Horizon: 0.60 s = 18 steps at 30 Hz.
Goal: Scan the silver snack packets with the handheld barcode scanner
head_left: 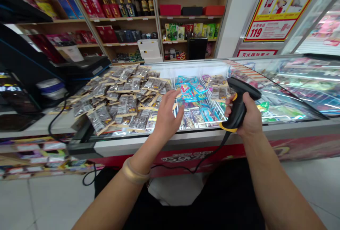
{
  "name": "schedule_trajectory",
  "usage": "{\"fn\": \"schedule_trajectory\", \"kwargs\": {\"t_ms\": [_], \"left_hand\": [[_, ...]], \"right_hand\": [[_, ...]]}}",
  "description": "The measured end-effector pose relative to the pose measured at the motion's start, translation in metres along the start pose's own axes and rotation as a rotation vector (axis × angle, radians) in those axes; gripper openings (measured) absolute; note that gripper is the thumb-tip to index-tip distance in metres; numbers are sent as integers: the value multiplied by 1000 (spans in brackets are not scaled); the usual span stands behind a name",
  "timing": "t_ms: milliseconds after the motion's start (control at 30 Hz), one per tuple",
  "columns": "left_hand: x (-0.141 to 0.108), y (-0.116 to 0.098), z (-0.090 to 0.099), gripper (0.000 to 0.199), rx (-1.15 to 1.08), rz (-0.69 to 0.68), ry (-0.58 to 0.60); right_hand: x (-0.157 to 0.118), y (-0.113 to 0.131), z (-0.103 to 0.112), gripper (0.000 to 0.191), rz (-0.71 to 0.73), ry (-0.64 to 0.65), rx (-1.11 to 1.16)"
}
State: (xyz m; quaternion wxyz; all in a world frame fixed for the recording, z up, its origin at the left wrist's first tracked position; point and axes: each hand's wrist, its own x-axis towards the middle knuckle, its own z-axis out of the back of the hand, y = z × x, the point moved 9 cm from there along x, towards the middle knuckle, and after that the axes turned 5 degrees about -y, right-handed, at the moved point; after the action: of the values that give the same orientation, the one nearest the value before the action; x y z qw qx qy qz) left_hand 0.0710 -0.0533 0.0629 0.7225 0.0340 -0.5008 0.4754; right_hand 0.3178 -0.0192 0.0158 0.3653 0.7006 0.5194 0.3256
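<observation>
My right hand (251,115) grips a black and yellow barcode scanner (237,111) by its handle, above the front of a glass-topped chest freezer (127,148). From the handle a black cable (196,168) runs down and off to the left. My left hand (168,113) is raised with its fingers apart and nothing in it. It hovers at the right edge of a large heap of clear-fronted packets with dark contents (127,104). Blue packages (190,90) lie in the freezer basket beyond it. A smaller group of similar packets (217,86) sits behind the scanner.
At left stands a counter with a dark checkout machine (21,63) and stacked tape rolls (51,88). Shelves of bottles and boxes (117,6) line the back. Further freezer goods (281,99) show under glass at right. The cable hangs low near my legs.
</observation>
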Motion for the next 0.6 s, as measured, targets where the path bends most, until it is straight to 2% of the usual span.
{"fn": "schedule_trajectory", "kwargs": {"t_ms": [233,333,400,467,600], "left_hand": [[-45,86,137,39,346,317,-301],[-64,123,178,50,513,484,-339],[-72,142,189,61,600,594,-284],[-77,152,191,71,684,681,-204],[-79,152,183,78,811,738,-107]], "right_hand": [[-33,-50,-72,44,-129,199,-27],[-52,-72,-104,44,-206,293,-13],[-66,-85,-126,43,-249,369,-17],[-77,-95,-144,42,-271,433,-38],[-88,-105,-162,42,-274,505,-90]]}}
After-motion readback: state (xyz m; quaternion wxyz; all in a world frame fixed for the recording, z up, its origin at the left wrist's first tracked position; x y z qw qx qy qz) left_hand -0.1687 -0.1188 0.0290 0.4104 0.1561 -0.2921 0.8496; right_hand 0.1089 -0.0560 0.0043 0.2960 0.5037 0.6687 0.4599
